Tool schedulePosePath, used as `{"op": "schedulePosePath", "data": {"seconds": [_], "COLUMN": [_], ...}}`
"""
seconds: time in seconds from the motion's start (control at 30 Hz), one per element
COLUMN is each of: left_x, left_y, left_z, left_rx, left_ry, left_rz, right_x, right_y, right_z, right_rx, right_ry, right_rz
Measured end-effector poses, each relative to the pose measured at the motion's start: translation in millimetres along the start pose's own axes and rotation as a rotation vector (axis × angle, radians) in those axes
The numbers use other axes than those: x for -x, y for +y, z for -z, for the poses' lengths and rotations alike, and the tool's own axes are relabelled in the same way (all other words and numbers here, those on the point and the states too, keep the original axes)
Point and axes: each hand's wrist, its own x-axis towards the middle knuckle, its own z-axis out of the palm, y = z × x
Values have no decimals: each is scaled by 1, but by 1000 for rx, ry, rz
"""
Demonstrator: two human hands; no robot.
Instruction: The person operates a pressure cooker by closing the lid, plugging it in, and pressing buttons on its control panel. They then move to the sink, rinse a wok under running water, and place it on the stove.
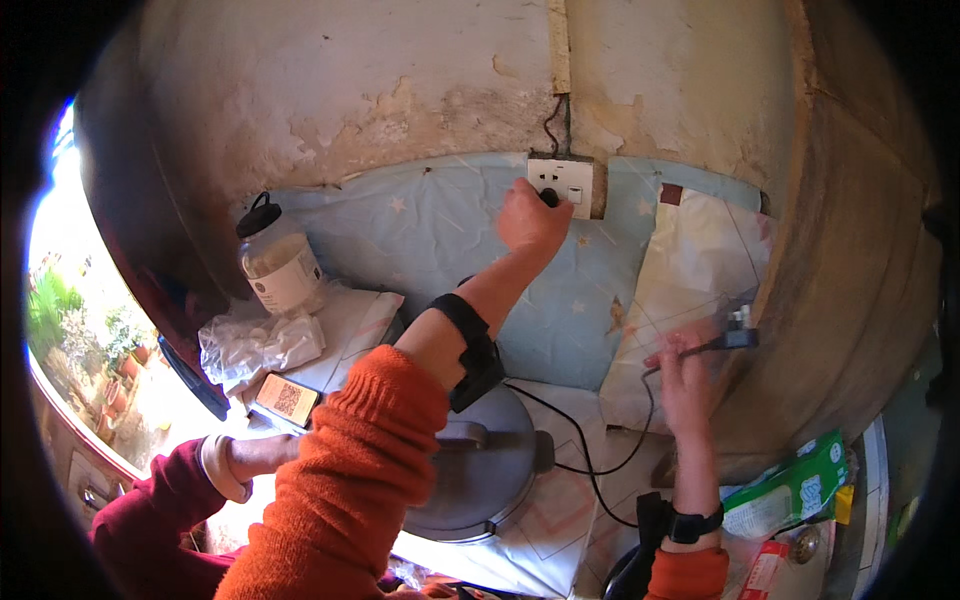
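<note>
My left hand (534, 216) reaches up to a white wall socket (551, 171), its fingers closed around a black plug (550, 197) at the lower part of the faceplate. Out to the right, my right hand (682, 367) grips a black cord (649, 397). A dark connector (739, 339) juts out past those fingers, slightly blurred. Below my left forearm stands a round grey lidded appliance (487, 465), partly hidden by my orange sleeve. Black cords run from near its right side across the patterned table cover (551, 532).
A person's maroon sleeve (161, 510) enters from the left, the hand hidden behind my sleeve. A plastic jar (281, 262), a crumpled plastic bag (255, 341) and a phone (286, 399) sit at left. A green package (787, 487) lies lower right, beside a wooden panel (840, 277).
</note>
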Motion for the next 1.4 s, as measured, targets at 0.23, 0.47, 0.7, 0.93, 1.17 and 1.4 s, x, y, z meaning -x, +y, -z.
{"op": "schedulePosePath", "data": {"seconds": [0.23, 0.47, 0.7, 0.93, 1.17, 1.4], "left_x": [15, -19, -133, -148, -114, -87], "left_y": [15, -23, -236, -376, -380, -369], "left_z": [23, 89, 208, 202, 208, 229], "left_rx": [191, 367, 773, 384, -562, -640], "left_ry": [-162, 1, 173, 244, -564, -573], "left_rz": [38, 91, 349, 270, 218, 60], "right_x": [-26, -53, -85, -92, -106, -126], "right_y": [-6, -27, -11, 14, 7, -11], "right_z": [-39, -72, -85, -123, -172, -188], "right_rx": [186, 397, 27, -581, -325, 7], "right_ry": [20, -226, -454, -546, -292, -151], "right_rz": [345, 210, -42, -224, -212, -181]}}
